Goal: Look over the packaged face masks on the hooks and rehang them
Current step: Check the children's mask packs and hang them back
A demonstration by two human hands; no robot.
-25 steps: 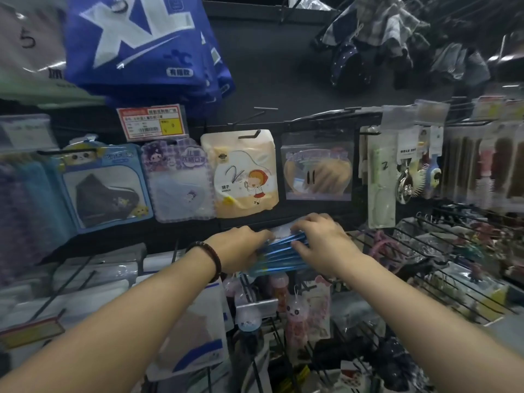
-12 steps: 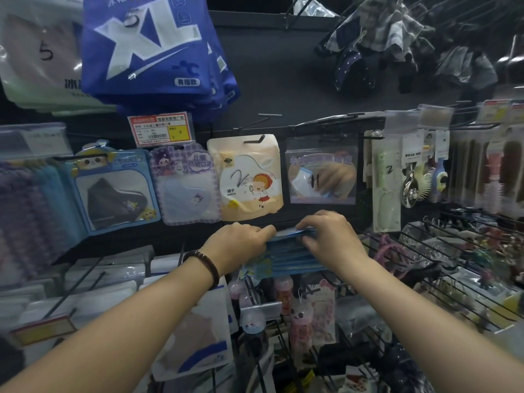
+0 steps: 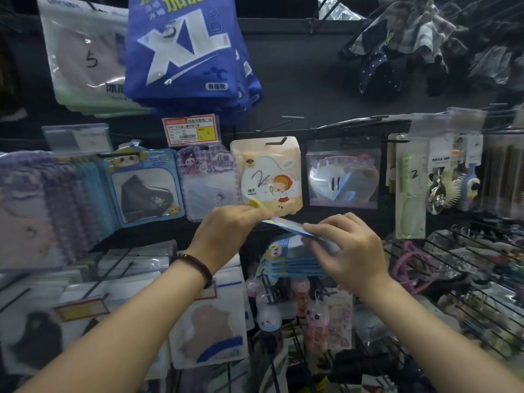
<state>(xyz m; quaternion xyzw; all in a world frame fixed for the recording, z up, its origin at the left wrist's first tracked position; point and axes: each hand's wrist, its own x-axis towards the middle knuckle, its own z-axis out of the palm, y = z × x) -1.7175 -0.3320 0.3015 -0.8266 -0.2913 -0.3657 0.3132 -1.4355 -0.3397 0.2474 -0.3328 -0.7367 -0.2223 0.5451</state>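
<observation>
A stack of blue packaged face masks lies flat between my hands, in front of the display. My left hand pinches the left end of the top blue pack, which is lifted off the stack and tilted. My right hand grips the stack's right side with its fingers curled over it and its fingertips on the top pack. More mask packs hang on the hooks behind: a blue one with a dark mask, a purple one and a row of blue and purple packs at the left.
A cream mirror pack and a clear pack hang just above my hands. Blue XL packs hang overhead by a price tag. Combs and brushes hang right; wire baskets and white mask packs sit below.
Both hands and the stack have risen slightly. My left hand has peeled the top blue pack up off the stack, and my right hand has slid to the right.
</observation>
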